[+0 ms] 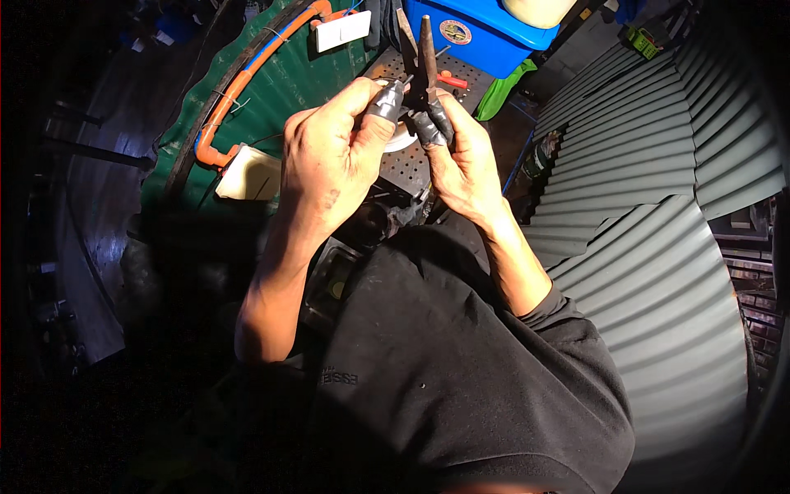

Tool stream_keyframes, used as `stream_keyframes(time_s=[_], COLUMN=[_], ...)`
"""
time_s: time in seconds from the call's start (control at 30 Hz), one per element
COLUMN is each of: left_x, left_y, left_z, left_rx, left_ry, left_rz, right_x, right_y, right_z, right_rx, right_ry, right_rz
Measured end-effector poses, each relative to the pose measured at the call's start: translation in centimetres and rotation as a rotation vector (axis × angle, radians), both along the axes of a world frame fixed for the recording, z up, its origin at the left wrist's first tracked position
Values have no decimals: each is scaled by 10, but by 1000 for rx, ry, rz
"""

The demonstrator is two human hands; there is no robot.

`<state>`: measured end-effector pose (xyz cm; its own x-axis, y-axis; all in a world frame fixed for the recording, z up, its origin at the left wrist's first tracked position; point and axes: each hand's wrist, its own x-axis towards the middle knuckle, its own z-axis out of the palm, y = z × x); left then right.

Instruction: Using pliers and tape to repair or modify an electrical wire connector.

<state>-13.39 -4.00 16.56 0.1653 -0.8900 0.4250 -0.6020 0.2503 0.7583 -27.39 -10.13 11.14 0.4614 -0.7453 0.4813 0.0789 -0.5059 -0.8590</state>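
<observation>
Both forearms rise from the lower edge, bare to the elbow on the left and with a black sleeve pushed up on the right, and meet at the upper centre of the view. The left hand [329, 160] is raised with its back to the camera, fingers curled, the thumb wrapped in dark tape and pressed against the handles of a pair of pliers [425, 62]. The right hand [462, 160] is closed around the same handles from the other side, two of its fingers also bound in dark tape. The pliers stand upright between the two hands, their long closed nose pointing away from the person, above a perforated metal bench [411, 169]. A small pale object sits just behind the left thumb; its kind cannot be told. Beyond the pliers stands a blue plastic bin [485, 37] with a pale rounded object resting on top; the bin's contents are hidden. An orange pipe [234, 90] runs over a green corrugated sheet [284, 90] at left. Grey corrugated sheeting [658, 165] fills the right.
</observation>
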Motion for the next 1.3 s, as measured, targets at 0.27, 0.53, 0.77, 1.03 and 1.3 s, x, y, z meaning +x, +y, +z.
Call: stream_keyframes(time_s=[0.27,0.53,0.77,1.03,1.3], left_x=[5,8,9,14,13], left_y=[1,3,0,-6,-7], left_z=[3,9,10,-2,12], left_rx=[54,104,111,12,128], left_ry=[65,-23,-40,-5,-138], left_rz=[-87,-111,-70,-101,-70], right_x=[-1,-4,4,12,20], right_y=[-7,-3,3,3,2], right_z=[-8,-13,-12,-8,-11], right_rx=[72,300,347,296,402], right_ry=[-132,-84,-27,-70,84], right_rz=[209,250,166,139,-54])
